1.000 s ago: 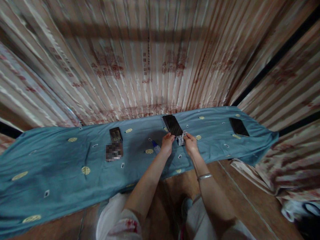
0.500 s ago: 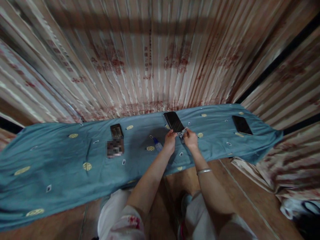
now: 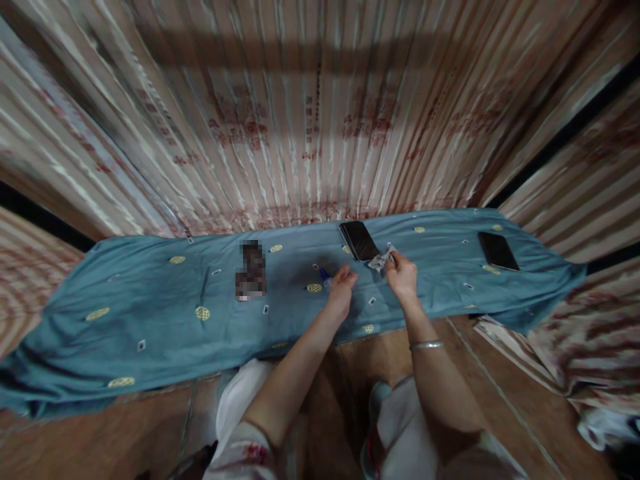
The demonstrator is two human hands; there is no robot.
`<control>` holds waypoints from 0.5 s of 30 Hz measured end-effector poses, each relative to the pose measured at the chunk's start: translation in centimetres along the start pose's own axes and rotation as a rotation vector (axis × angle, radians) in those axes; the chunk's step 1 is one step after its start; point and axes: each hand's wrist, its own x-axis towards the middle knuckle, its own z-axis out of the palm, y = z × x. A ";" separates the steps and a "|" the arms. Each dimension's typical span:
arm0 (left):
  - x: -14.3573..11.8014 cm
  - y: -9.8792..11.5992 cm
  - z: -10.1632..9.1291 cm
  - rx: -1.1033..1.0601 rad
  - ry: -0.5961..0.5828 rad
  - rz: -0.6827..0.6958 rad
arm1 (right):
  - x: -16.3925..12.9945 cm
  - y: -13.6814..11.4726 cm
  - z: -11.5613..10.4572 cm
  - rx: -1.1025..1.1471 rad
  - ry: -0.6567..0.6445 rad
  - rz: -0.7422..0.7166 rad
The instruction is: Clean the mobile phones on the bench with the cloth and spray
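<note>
My right hand [image 3: 401, 273] is closed on a crumpled grey cloth [image 3: 383, 259]. The cloth lies against the near corner of a dark, flat, glossy rectangle [image 3: 359, 240], perhaps a tablet, which rests on the blue-green sheet. My left hand [image 3: 342, 291] hovers just below that rectangle with its fingers stretched out and nothing visible in them. Partly hidden behind it lies a small bottle with a blue top [image 3: 325, 275].
The patterned sheet [image 3: 165, 300] covers a long, narrow surface. Toward its right end lies another black flat device [image 3: 498, 251]. On the left are blurred-out dark objects [image 3: 251, 270]. A pleated curtain [image 3: 300, 160] hangs behind, and dark bars slant at both sides.
My left hand has let go of the dark rectangle's near edge and drawn back toward the bottle. My right hand has pulled the cloth slightly away. The view has shifted left.
</note>
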 end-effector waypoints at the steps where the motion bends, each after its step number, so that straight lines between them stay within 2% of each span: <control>1: -0.6 0.4 -0.4 -0.004 -0.001 -0.006 | -0.4 -0.5 0.3 0.154 -0.022 0.020; 4: -2.2 2.0 -1.6 -0.047 -0.029 -0.082 | -2.4 -2.6 1.5 0.666 -0.226 0.200; 7: -3.6 3.8 -3.0 -0.077 -0.113 -0.200 | -4.8 -4.9 2.4 0.926 -0.426 0.307; 11: -5.4 5.6 -5.0 -0.105 -0.167 -0.197 | -7.4 -7.2 3.1 1.091 -0.617 0.371; 15: -6.5 6.3 -6.8 -0.049 -0.118 -0.153 | -9.4 -8.1 4.8 1.056 -0.644 0.314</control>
